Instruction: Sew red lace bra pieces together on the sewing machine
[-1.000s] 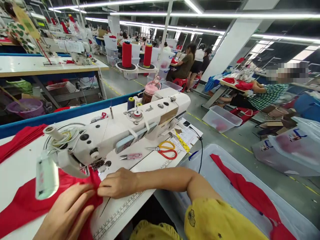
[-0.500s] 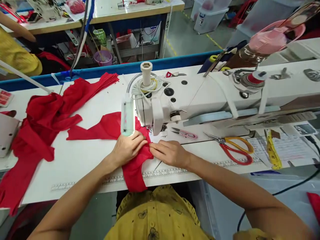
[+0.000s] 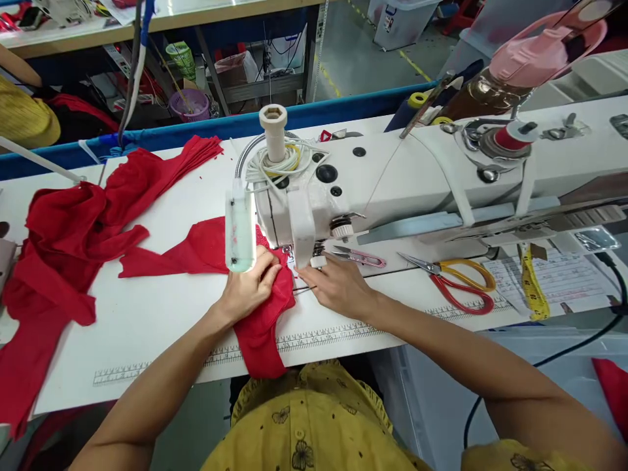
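Note:
A white sewing machine [image 3: 417, 176] stands on the white table [image 3: 147, 327]. Under its needle lies a red fabric piece [image 3: 206, 248] that hangs over the front edge. My left hand [image 3: 250, 288] rests flat on that fabric just left of the needle, fingers together and stretched. My right hand [image 3: 338, 284] lies beside the presser foot, fingers extended onto the fabric's right edge. A small lamp [image 3: 240, 229] on a gooseneck hides part of the left hand's fingers.
A heap of red fabric [image 3: 63, 235] covers the table's left. Pink thread snips [image 3: 360, 258], orange-and-red scissors [image 3: 456, 284] and a yellow tape measure [image 3: 532, 288] lie to the right. A clear plastic bin [image 3: 540, 392] stands at lower right. Another person's yellow sleeve [image 3: 24, 121] shows at far left.
My view swung from the factory floor down onto the table. Both hands have slid the red fabric forward, closer under the needle, over the last half second.

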`<state>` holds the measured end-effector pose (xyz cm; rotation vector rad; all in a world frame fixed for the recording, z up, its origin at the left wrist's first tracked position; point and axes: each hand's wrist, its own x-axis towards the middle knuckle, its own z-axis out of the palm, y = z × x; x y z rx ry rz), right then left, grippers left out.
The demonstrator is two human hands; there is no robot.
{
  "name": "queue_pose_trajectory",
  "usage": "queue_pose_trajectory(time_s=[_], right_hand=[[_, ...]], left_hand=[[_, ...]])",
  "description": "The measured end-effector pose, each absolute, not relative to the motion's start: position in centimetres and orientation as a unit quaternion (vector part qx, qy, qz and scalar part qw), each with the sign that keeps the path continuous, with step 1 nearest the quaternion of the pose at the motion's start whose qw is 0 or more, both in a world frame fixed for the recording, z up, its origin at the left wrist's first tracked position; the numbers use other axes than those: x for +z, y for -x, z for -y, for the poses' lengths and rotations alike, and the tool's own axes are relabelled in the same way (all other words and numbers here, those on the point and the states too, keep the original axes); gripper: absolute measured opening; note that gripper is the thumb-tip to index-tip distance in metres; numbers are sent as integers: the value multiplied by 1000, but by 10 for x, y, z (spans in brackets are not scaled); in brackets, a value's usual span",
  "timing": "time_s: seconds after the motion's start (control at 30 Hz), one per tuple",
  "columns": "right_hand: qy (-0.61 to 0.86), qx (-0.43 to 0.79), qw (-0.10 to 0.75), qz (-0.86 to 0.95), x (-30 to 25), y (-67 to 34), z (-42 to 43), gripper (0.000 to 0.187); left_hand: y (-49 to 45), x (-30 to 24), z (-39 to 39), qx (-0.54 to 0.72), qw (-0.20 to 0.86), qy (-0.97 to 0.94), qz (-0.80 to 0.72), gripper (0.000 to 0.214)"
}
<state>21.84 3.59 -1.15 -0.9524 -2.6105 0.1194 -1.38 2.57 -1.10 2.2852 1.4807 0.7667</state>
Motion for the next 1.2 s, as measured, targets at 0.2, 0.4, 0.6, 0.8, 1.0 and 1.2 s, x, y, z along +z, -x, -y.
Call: queue_pose_trajectory(time_s=[0.2,0.4,0.6,0.8,1.0,1.2], right_hand=[[343,55,175,921,-12,-208,-47,36],[326,72,109,936,-9,-204,-51,39],[325,54,124,936,-13,-208,-44,37],[293,8,201,935,-21,-210,-40,26],[289,-12,189,939,-17,-208,-42,24],[298,-19,168,940,-15,-205,-39,12]], left_hand=[[10,-7,-25,302,201,-763,-535,27],[12,-9,-25,308,206,-757,-539,23],[15,-9,-25,296,124,-792,-520,19],[17,-9,-26,264,59,-814,-514,19],[14,-7,-27,218,-8,-843,-492,18],[12,-3,-23,156,-92,-851,-494,14]])
